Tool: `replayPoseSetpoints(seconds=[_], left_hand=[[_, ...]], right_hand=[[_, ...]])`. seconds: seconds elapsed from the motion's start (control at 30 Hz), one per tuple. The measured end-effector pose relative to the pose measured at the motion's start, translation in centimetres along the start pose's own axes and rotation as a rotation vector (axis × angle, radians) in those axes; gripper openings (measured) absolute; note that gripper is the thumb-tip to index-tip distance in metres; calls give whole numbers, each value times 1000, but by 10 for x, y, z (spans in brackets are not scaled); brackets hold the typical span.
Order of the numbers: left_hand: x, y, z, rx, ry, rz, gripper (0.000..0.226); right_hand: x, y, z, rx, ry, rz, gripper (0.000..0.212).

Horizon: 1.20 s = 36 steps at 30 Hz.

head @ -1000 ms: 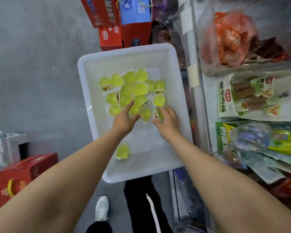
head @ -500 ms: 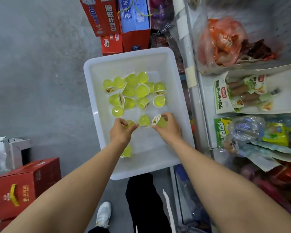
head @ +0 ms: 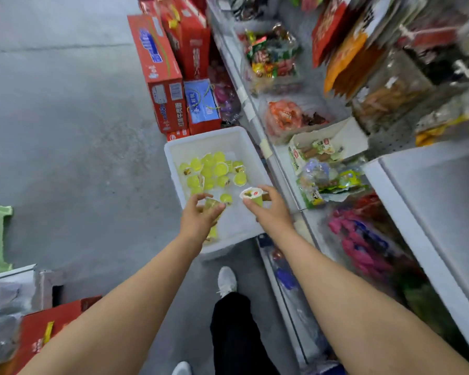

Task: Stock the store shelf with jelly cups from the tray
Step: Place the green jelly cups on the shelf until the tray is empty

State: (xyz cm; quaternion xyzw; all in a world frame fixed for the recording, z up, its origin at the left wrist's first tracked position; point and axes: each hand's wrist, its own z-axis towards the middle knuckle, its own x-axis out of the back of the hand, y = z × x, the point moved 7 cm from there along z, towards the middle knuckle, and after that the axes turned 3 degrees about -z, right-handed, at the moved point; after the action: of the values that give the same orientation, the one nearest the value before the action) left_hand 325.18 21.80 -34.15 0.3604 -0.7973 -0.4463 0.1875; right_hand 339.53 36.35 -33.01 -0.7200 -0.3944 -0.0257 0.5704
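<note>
Hands have lifted since half a second ago: then both were low in the white tray (head: 173,169), fingers closing on cups among the heap; now each is raised over the tray's near end with a cup in its grip. At frame centre the left hand (head: 198,220) has thumb and fingers curled around a pale green jelly cup (head: 211,204). Just right of it, the right hand (head: 271,212) pinches a second jelly cup (head: 252,195), its printed white lid tilted toward the camera. One loose cup (head: 225,197) lies in the tray between the two hands, and the remaining cups (head: 214,169) sit clustered toward the tray's far end, much as before. The view has swung upward and rightward, so the store shelf (head: 279,169) with its snack packets now fills the right half of the frame, and red cartons (head: 163,74) stand at upper centre beyond the tray, on the grey floor (head: 65,117).
</note>
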Motion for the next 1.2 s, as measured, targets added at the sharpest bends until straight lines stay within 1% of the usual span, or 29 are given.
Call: replayPoseSetpoints(seconds=[0.1,0.2,0.27,0.43,0.6,0.7,0.8,0.9,1.0,1.07,1.13,1.2], left_hand=[[3,43,-56,-113,-49,2,36],[-4,86,-110,-228,-88,12,35],[-17,115,-149,-317,-145,15,34],[-72,177,-255,-505,-319,-23,30],[-139,209,-358,-659,-470,-51,32],[-187,209,-414,-692,-570,-78,34],[-242,198,-478,-699,-698,-90,33],[-297,181,-545,-738,-808,-123,32],[-348,155,-608,-742,-916,-130,33],[-377,138,-647,-747,-983,-116,34],[-406,123,-684,-733,-1061,-109,36],[-430,108,-714,-728,-1115,-104,37]], right_hand=[[36,-42,-57,85,96,112,40],[79,-81,-112,158,177,190,38],[112,-106,-149,208,246,219,38],[212,-158,-242,353,445,325,39],[317,-176,-336,448,603,345,46],[381,-167,-392,482,717,322,46],[448,-145,-451,481,839,297,37],[511,-111,-508,456,958,285,39],[566,-67,-566,417,1094,264,40],[598,-36,-602,384,1166,259,39],[625,-8,-636,343,1239,243,45],[647,21,-666,300,1307,227,45]])
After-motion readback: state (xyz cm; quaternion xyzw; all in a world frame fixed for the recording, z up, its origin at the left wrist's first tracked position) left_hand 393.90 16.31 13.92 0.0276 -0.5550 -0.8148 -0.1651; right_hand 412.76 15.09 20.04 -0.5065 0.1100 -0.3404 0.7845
